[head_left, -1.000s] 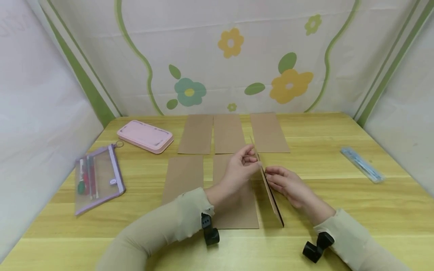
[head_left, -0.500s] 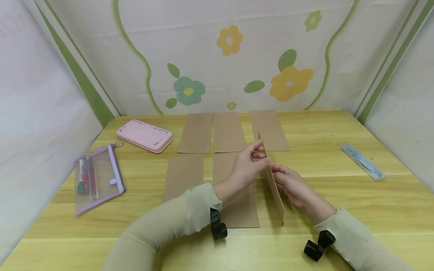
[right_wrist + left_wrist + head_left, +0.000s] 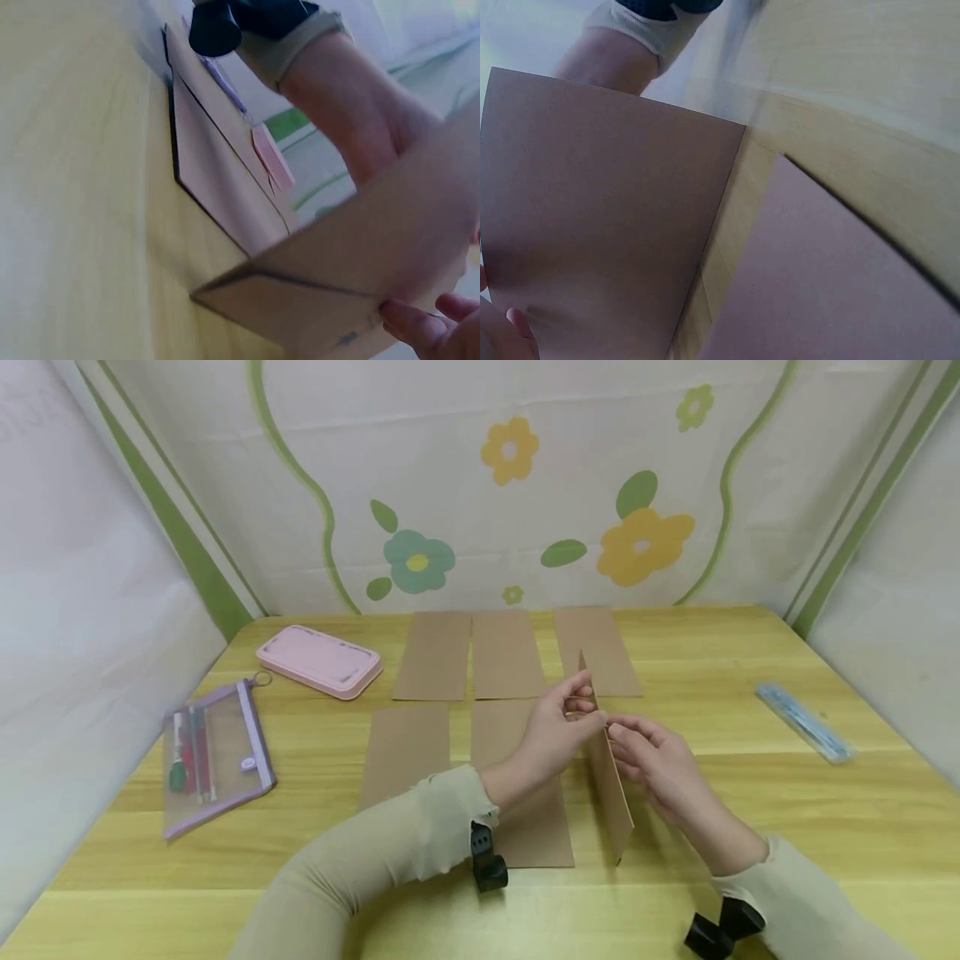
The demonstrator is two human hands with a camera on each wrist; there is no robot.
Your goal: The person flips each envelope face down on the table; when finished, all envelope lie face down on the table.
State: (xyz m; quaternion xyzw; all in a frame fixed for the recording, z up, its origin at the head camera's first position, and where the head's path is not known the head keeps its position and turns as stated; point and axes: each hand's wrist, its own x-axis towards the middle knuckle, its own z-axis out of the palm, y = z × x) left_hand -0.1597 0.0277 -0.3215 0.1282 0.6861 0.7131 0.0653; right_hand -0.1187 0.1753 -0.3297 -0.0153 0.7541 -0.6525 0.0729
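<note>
A brown kraft card (image 3: 609, 785) stands nearly on edge above the table, right of the flat cards. My left hand (image 3: 555, 735) grips its upper edge, thumb on the near face; its other fingertips are partly hidden. My right hand (image 3: 663, 768) is at the card's right side, thumb and index finger pinching at the upper edge. In the right wrist view the held card (image 3: 255, 311) shows two layers slightly parted, with a small dark mark low on one, and the right fingers (image 3: 420, 326) reach the layer's edge. The left wrist view shows its broad plain face (image 3: 607, 210).
Several brown cards lie flat in two rows, one back card (image 3: 506, 656) and a front card (image 3: 408, 752) among them. At left are a pink case (image 3: 318, 660) and a purple-edged mesh pouch (image 3: 225, 752) with pens. A blue clear packet (image 3: 802, 722) lies at right.
The standing card has moved a little right with my left hand. My right hand has risen from beside its face to its upper edge, and its thumb and index finger have come together there.
</note>
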